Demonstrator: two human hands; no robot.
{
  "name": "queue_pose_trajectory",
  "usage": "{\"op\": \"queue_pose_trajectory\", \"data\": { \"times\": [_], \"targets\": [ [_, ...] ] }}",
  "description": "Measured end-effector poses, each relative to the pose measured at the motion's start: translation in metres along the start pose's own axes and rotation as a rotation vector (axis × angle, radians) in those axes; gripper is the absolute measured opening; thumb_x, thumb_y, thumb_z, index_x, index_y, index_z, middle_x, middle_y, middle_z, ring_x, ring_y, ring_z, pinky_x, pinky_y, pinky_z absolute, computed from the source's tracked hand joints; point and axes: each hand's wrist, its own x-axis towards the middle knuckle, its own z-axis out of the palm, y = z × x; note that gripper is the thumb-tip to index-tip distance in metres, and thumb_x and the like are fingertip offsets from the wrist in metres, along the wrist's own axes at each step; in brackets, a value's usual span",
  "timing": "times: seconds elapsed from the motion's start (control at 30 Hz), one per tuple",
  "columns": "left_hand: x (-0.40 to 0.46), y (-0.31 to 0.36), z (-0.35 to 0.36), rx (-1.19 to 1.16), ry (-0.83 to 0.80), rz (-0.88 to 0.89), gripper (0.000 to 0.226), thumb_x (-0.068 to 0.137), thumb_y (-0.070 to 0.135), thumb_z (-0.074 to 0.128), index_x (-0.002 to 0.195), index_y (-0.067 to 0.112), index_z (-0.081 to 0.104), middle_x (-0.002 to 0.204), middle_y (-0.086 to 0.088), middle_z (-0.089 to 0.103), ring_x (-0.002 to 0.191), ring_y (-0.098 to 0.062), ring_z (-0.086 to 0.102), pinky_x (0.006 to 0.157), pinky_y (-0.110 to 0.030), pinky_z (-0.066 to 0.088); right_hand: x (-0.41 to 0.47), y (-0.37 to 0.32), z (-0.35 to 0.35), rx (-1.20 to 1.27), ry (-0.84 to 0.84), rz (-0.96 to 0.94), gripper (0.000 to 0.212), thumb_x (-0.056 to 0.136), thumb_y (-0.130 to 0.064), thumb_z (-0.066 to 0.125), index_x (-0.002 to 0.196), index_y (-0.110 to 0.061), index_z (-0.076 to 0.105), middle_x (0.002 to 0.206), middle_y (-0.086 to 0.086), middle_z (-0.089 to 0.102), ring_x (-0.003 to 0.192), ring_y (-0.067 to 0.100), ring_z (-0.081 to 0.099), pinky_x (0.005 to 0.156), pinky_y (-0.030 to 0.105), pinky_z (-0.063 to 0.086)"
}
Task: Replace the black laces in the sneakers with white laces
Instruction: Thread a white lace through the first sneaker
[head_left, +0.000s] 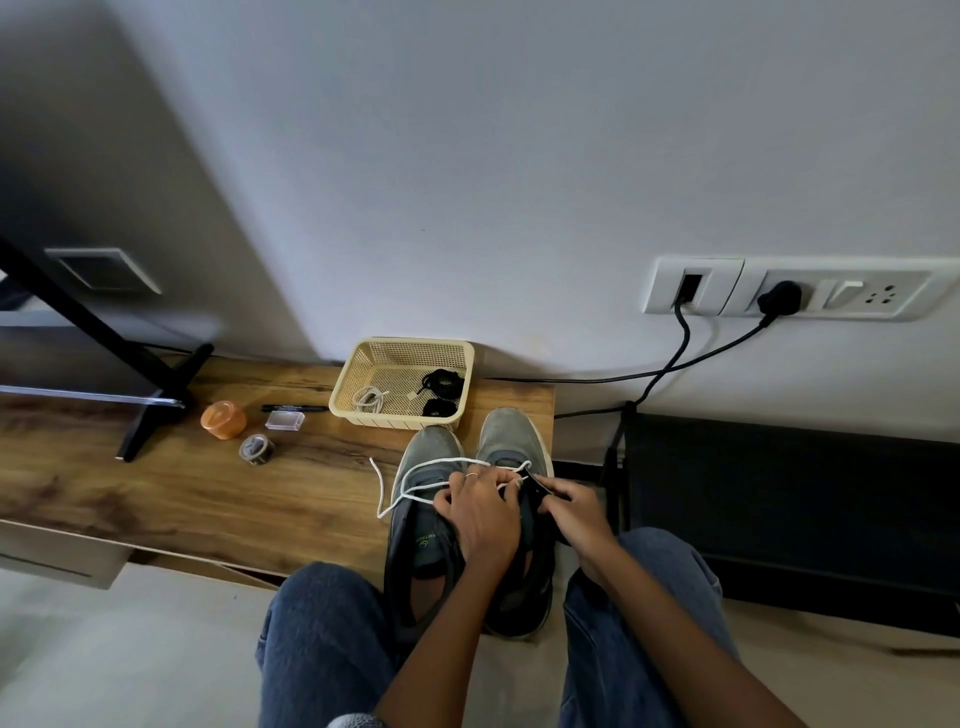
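Two grey sneakers stand side by side at the right end of the wooden table, the left sneaker (425, 457) and the right sneaker (511, 434). A white lace (387, 486) runs from the right sneaker's eyelets across the left sneaker and trails onto the table. My left hand (480, 512) lies over the shoes' tongues and pinches the white lace. My right hand (574, 512) grips the right sneaker's upper beside the eyelets. A beige basket (405, 421) behind the shoes holds coiled black laces (441, 387) and a second white lace (370, 399).
On the table (182, 483) lie an orange jar (223, 420), a tape roll (255, 449), a clear small box (284, 420) and a black marker (293, 408). A monitor stand (150, 410) is at left. Cables hang from wall sockets (784, 296) at right, above a black shelf (789, 493).
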Motion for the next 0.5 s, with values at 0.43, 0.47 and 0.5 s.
{"op": "queue_pose_trajectory", "data": {
  "times": [0.43,0.47,0.5],
  "targets": [
    [-0.0019,0.0015,-0.0003,0.017,-0.023,0.012,0.012,0.092,0.038,0.058,0.095,0.032,0.068,0.107,0.009,0.064,0.112,-0.013,0.044,0.094,-0.034,0.016,0.0019,0.0014,0.0005,-0.083,-0.015,-0.035,0.039,0.085,0.0,0.052,0.116,-0.019,0.067,0.1,-0.003,0.068,0.094,0.009,0.062,0.078,0.021,0.05],
    [-0.0017,0.0021,-0.0006,0.026,-0.033,0.011,0.013,0.093,0.038,0.057,0.096,0.032,0.068,0.106,0.009,0.064,0.112,-0.012,0.044,0.094,-0.034,0.016,0.0022,0.0019,0.0006,-0.11,-0.018,-0.043,0.039,0.085,-0.001,0.052,0.117,-0.019,0.067,0.102,-0.003,0.068,0.097,0.011,0.062,0.084,0.025,0.052],
    [-0.0014,0.0026,-0.0004,0.035,-0.043,0.01,0.013,0.093,0.038,0.057,0.096,0.032,0.068,0.106,0.01,0.064,0.112,-0.012,0.043,0.093,-0.033,0.016,0.0029,0.0026,0.0007,-0.138,-0.02,-0.053,0.038,0.086,-0.003,0.053,0.117,-0.019,0.067,0.104,-0.002,0.068,0.1,0.013,0.062,0.088,0.029,0.052]
  ]
}}
